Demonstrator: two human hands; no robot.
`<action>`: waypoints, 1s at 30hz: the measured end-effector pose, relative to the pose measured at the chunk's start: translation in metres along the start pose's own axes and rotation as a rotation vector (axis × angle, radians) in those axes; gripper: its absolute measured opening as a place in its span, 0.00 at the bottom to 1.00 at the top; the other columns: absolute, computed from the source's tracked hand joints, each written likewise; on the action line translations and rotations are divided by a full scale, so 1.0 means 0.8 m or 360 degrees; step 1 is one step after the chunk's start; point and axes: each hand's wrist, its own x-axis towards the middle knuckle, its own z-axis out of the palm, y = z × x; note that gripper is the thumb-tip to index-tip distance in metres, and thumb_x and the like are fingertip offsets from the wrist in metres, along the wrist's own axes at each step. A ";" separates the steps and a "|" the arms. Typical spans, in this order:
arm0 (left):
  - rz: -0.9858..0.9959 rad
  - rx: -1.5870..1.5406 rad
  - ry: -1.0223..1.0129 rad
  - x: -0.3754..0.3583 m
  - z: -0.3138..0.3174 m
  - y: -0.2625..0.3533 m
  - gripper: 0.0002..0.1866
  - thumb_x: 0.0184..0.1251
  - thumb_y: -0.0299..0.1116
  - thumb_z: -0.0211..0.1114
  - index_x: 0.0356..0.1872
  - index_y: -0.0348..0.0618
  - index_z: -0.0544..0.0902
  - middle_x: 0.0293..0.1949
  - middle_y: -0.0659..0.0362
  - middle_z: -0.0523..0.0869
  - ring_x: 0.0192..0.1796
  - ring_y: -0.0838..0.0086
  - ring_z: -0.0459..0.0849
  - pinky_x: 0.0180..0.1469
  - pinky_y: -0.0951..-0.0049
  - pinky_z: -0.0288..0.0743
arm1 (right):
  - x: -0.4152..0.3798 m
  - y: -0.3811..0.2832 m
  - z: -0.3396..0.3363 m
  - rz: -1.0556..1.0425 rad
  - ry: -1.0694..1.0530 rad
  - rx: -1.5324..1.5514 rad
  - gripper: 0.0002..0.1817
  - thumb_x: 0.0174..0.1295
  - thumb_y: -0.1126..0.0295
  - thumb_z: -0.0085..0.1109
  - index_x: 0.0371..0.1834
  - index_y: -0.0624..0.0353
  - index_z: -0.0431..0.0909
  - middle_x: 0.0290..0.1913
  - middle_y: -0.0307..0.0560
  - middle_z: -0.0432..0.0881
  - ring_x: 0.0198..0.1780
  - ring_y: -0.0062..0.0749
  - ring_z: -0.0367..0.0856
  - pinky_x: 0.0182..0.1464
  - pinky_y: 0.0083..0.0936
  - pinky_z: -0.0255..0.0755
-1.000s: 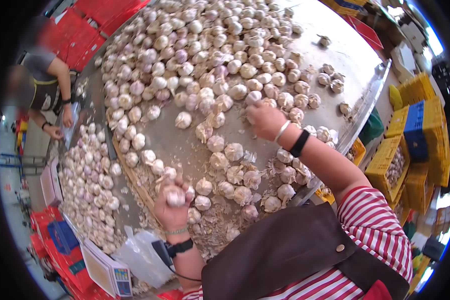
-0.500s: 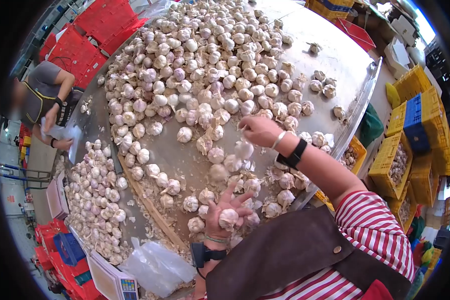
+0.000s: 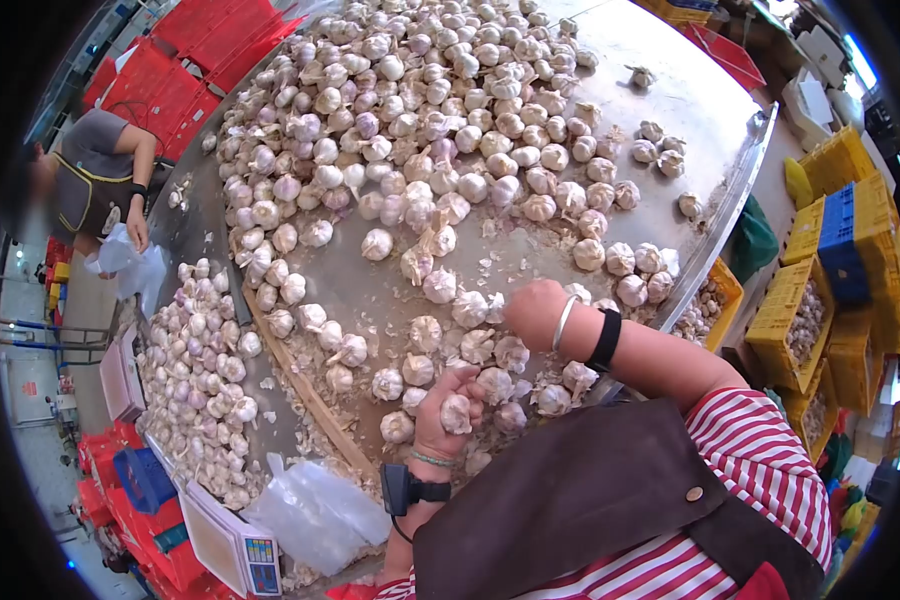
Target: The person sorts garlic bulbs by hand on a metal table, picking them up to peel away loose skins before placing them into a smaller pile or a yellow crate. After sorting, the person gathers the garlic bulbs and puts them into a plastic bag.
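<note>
A big heap of garlic bulbs [image 3: 400, 120] covers the metal table [image 3: 630, 30]. My left hand [image 3: 444, 412] is curled around one garlic bulb [image 3: 456, 414] near the apron, palm up. To its upper right, my right hand [image 3: 534, 312] has its fingers bent down over the bulbs in the middle of the table; whether it holds anything is hidden. Loose bulbs and dry skins lie around both hands.
A wooden strip [image 3: 310, 400] separates a smaller garlic pile [image 3: 190, 370] on the left. Nearby are a plastic bag [image 3: 320, 515] and a scale [image 3: 215, 540]. A co-worker [image 3: 95, 180] holds a bag at far left. Yellow crates [image 3: 790, 320] stand right.
My left fingers have gone from spread to curled around the bulb. My right hand has moved down and slightly right. The co-worker's bag and hands have shifted.
</note>
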 end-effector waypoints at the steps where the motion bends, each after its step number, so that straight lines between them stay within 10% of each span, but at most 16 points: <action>1: -0.0009 0.0000 -0.0019 -0.002 0.003 -0.003 0.24 0.76 0.50 0.51 0.57 0.40 0.78 0.40 0.54 0.86 0.27 0.74 0.78 0.25 0.76 0.69 | -0.002 0.005 -0.001 -0.0008 0.0012 -0.0025 0.12 0.51 0.69 0.60 0.38 0.55 0.88 0.42 0.52 0.87 0.47 0.49 0.85 0.48 0.39 0.80; 4: -0.0040 0.0028 -0.0133 -0.005 0.014 -0.013 0.29 0.76 0.53 0.50 0.64 0.38 0.72 0.47 0.47 0.85 0.32 0.69 0.84 0.26 0.76 0.74 | -0.007 0.023 -0.002 0.0004 0.0030 -0.0020 0.12 0.50 0.68 0.60 0.36 0.56 0.88 0.41 0.52 0.88 0.46 0.47 0.86 0.47 0.38 0.80; 8: -0.0155 0.0060 -0.0477 0.004 0.010 -0.028 0.45 0.68 0.71 0.45 0.76 0.51 0.56 0.71 0.36 0.61 0.61 0.43 0.79 0.29 0.73 0.82 | -0.027 0.019 -0.009 -0.0077 0.0281 0.0390 0.16 0.51 0.64 0.62 0.42 0.55 0.86 0.40 0.52 0.87 0.45 0.47 0.86 0.47 0.38 0.79; 12: -0.0177 -0.0574 -0.0851 0.008 0.024 -0.029 0.54 0.56 0.82 0.44 0.76 0.53 0.54 0.71 0.45 0.65 0.65 0.46 0.74 0.40 0.63 0.83 | -0.052 -0.044 -0.014 -0.0624 0.0468 0.1190 0.30 0.48 0.58 0.73 0.55 0.55 0.78 0.45 0.54 0.83 0.49 0.51 0.83 0.51 0.40 0.76; 16: 0.0510 -0.1180 -0.0346 -0.003 0.039 -0.033 0.46 0.64 0.74 0.44 0.73 0.50 0.59 0.69 0.49 0.68 0.67 0.51 0.72 0.59 0.52 0.74 | -0.060 -0.071 0.010 -0.1088 0.0948 0.1182 0.48 0.46 0.52 0.77 0.70 0.57 0.63 0.68 0.65 0.64 0.67 0.63 0.66 0.67 0.47 0.65; 19: 0.0349 -0.1040 -0.1190 -0.030 0.034 0.037 0.28 0.67 0.51 0.61 0.61 0.43 0.73 0.59 0.49 0.78 0.69 0.52 0.68 0.50 0.57 0.84 | -0.069 -0.011 0.008 -0.0654 0.1069 0.1118 0.32 0.53 0.62 0.71 0.62 0.56 0.71 0.58 0.55 0.75 0.60 0.51 0.74 0.62 0.40 0.71; 21: 0.0743 -0.1014 -0.0882 -0.058 -0.015 0.089 0.29 0.65 0.51 0.61 0.60 0.42 0.74 0.59 0.47 0.78 0.68 0.49 0.69 0.41 0.63 0.89 | -0.084 0.053 0.017 -0.0184 0.0886 0.0828 0.24 0.56 0.66 0.68 0.56 0.58 0.77 0.49 0.55 0.81 0.54 0.50 0.79 0.57 0.42 0.74; 23: 0.1137 -0.0662 -0.0473 -0.111 -0.065 0.162 0.29 0.66 0.48 0.61 0.62 0.41 0.72 0.61 0.46 0.76 0.69 0.51 0.69 0.52 0.53 0.86 | -0.107 0.109 0.033 0.0206 0.0876 0.0622 0.17 0.55 0.68 0.65 0.48 0.59 0.81 0.39 0.56 0.84 0.47 0.53 0.82 0.51 0.43 0.76; 28: 0.1915 -0.0157 0.1514 -0.156 -0.029 0.228 0.24 0.71 0.38 0.55 0.65 0.40 0.71 0.61 0.50 0.76 0.62 0.58 0.76 0.65 0.55 0.73 | -0.118 0.170 0.075 0.0512 0.0566 0.0178 0.11 0.50 0.68 0.61 0.35 0.58 0.86 0.36 0.54 0.86 0.43 0.51 0.85 0.49 0.42 0.78; 30: 0.1900 0.1065 0.0956 -0.116 -0.102 0.212 0.19 0.70 0.30 0.53 0.61 0.39 0.73 0.58 0.53 0.78 0.56 0.62 0.79 0.62 0.63 0.73 | -0.107 0.163 0.080 0.0470 0.0451 0.0166 0.12 0.50 0.67 0.62 0.36 0.59 0.86 0.37 0.54 0.86 0.44 0.50 0.85 0.49 0.41 0.78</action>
